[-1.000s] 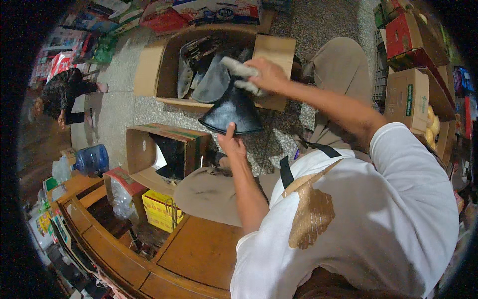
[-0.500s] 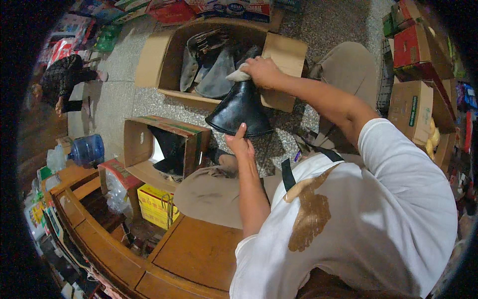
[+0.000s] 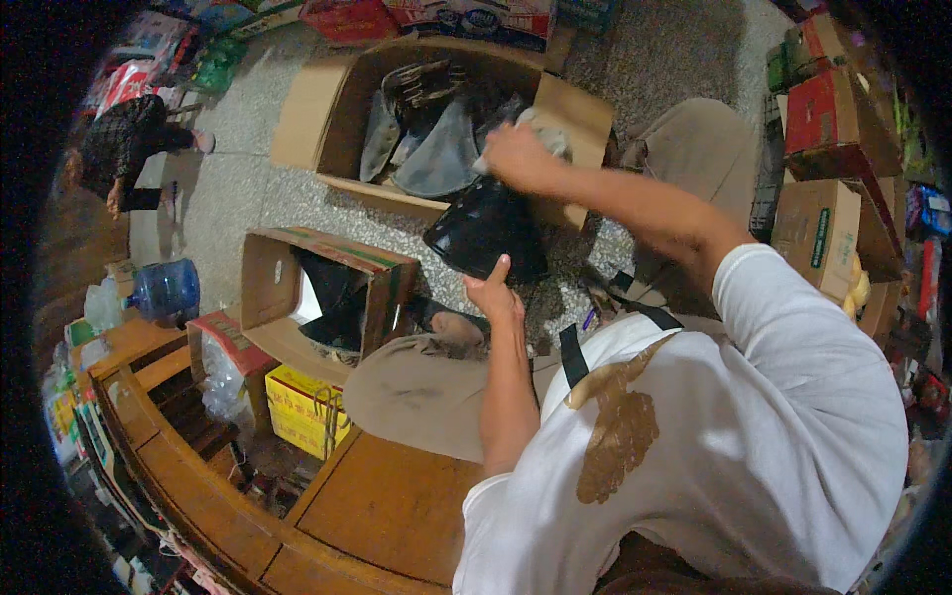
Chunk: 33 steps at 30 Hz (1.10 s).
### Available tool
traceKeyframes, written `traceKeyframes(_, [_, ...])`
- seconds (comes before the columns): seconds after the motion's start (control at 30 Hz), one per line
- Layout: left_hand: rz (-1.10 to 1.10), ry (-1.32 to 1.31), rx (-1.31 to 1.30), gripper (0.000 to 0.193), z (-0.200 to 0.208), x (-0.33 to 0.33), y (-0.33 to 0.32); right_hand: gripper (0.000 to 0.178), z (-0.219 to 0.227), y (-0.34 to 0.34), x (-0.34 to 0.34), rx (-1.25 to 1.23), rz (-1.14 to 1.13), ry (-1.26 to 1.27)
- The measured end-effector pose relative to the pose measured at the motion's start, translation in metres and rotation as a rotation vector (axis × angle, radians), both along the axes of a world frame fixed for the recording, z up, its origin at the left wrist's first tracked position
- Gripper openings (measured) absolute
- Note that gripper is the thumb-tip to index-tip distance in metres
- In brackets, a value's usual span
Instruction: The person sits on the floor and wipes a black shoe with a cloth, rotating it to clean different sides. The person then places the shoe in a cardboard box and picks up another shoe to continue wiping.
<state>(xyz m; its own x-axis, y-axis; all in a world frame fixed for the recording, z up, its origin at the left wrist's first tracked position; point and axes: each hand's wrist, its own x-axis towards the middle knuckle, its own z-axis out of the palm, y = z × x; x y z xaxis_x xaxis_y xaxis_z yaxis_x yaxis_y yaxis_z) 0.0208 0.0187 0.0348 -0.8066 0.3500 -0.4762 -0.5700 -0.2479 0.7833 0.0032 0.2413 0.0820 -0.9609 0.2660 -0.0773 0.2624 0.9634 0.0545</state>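
Note:
My left hand (image 3: 494,294) grips the lower rim of a shiny black cone-shaped piece (image 3: 486,228), thumb up on its outside. At the cone's narrow upper end, my right hand (image 3: 521,159) is closed on a whitish cloth (image 3: 548,137); the hand is slightly blurred. Just beyond stands an open cardboard box (image 3: 382,201) with dull grey-black flared pieces (image 3: 436,159) of similar shape inside. Left of my left hand, a smaller cardboard box (image 3: 392,297) lies with its opening sideways and holds black pieces (image 3: 332,288).
A wooden bench or cabinet (image 3: 387,506) runs along the lower left, beside a yellow box (image 3: 302,412) and a blue water jug (image 3: 166,290). Stacked cartons (image 3: 818,223) line the right. Another person (image 3: 129,149) is at the far left. My knees flank the work.
The black cone has tilted and shifted slightly right and down. My right hand has turned over at its top, and the cloth now shows on the hand's right side.

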Motion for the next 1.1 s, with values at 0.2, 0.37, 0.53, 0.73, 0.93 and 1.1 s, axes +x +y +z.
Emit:
traceKeyframes(0.2, [0.018,-0.001,-0.09,0.065,0.02,0.008,0.007,0.018,0.006,-0.021,0.007,-0.227,0.05,-0.045])
traceKeyframes(0.37, [0.032,0.022,-0.109,0.049,0.017,0.008,0.008,0.018,-0.005,0.015,0.003,-0.035,-0.002,-0.027])
traceKeyframes(0.53, [0.085,-0.01,-0.066,0.053,0.008,0.007,-0.001,0.022,0.012,-0.037,-0.01,-0.204,0.096,-0.068])
traceKeyframes(0.73, [0.046,0.065,-0.097,0.051,0.003,-0.003,0.002,0.021,-0.002,0.076,0.03,0.167,-0.075,-0.171])
traceKeyframes(0.93, [0.096,-0.106,0.038,0.04,0.012,-0.024,-0.001,0.044,0.011,0.099,0.034,-0.684,-0.449,0.161])
traceKeyframes(1.1, [0.112,-0.271,0.11,0.038,0.014,-0.024,-0.004,0.054,-0.009,0.056,0.065,-0.626,-0.471,0.609])
